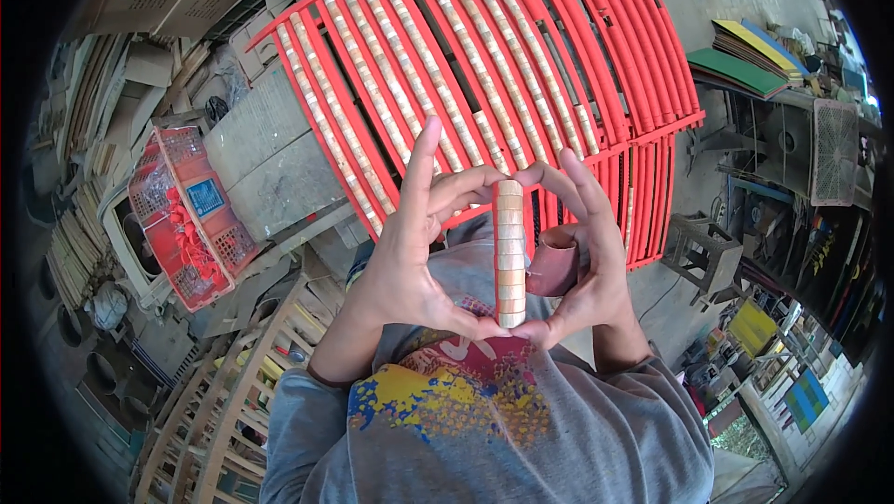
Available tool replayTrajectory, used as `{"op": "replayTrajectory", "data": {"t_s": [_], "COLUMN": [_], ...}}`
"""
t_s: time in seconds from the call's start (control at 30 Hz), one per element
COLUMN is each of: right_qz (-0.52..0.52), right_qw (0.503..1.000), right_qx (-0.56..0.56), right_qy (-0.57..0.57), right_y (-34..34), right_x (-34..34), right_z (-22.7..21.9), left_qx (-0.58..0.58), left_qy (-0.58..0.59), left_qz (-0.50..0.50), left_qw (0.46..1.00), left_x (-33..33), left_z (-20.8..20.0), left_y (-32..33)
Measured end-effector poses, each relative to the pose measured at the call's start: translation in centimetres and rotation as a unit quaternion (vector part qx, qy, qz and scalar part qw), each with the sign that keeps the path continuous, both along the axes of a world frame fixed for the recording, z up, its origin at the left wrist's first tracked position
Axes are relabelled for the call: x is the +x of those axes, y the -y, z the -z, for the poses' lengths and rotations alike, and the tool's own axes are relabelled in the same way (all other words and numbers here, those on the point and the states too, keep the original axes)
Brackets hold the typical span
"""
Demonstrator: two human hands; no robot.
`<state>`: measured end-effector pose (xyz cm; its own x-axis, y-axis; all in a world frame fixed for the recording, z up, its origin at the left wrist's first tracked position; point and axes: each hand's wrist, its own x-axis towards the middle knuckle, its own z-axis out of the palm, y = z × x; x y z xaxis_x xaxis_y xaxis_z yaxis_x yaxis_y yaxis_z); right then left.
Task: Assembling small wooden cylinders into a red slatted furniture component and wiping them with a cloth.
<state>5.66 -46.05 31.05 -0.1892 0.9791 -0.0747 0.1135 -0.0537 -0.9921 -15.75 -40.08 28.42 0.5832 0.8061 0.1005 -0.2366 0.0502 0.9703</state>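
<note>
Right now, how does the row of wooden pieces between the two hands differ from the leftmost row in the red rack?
The held row is short; the leftmost row is much longer. Fingertips of the left hand and right hand hold the held row at its ends, whereas the leftmost row lies in the red rack. Both are pale pieces lined up.

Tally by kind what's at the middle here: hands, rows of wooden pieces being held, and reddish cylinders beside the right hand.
Hands: 2, left hand and right hand
Held row of wooden pieces: 1
Reddish cylinder: 1
Total: 4
</note>
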Motion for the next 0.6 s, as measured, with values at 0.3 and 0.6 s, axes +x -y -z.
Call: {"op": "replayTrajectory", "data": {"t_s": [0.3,0.6], "right_qz": [-0.036,0.041], "right_qw": [0.998,0.978], "right_qx": [0.002,0.045], "right_qy": [0.057,-0.202], "right_y": [0.3,0.8], "right_x": [0.1,-3.2], "right_z": [-1.3,0.9], "left_qx": [-0.036,-0.097], "left_qy": [0.034,0.192], "left_qz": [-0.008,-0.087], "left_qw": [0.999,0.973], "left_x": [-0.6,1.6], "left_z": [-0.3,1.1], "left_y": [0.9,3.7]}}
